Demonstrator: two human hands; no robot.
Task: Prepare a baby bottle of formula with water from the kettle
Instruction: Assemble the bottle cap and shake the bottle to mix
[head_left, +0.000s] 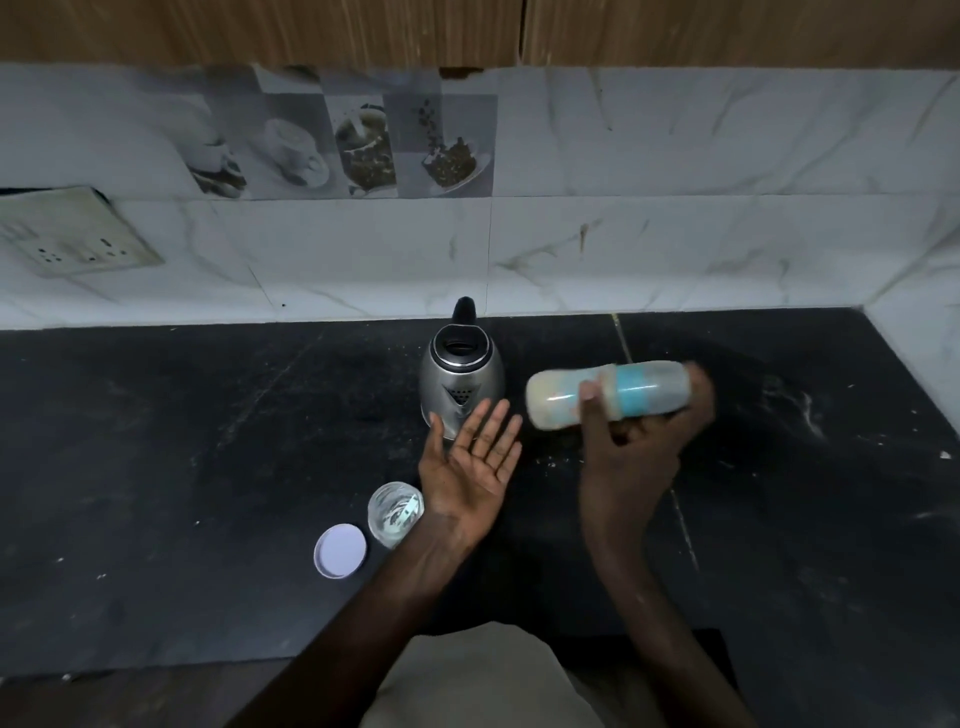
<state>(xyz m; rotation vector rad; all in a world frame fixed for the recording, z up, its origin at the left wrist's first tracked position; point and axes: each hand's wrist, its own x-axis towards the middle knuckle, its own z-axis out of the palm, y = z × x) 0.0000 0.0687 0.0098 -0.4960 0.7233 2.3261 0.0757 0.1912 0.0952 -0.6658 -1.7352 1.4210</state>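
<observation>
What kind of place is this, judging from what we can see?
Most likely a home kitchen: a dark stone counter with an electric kettle on it, a tiled backsplash printed with cups, and a wall socket.

A home kitchen: dark stone counter (208, 441), tiled backsplash (675, 234), electric kettle (461, 371).

Left hand (470, 470) palm-up, fingers (493, 431) straight; right hand (634, 447) grips the bottle (647, 389).

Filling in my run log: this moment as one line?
right hand: holds baby bottle sideways, blurred | left hand: open, palm up | kettle: upright, untouched | jar: open, lid beside
</observation>
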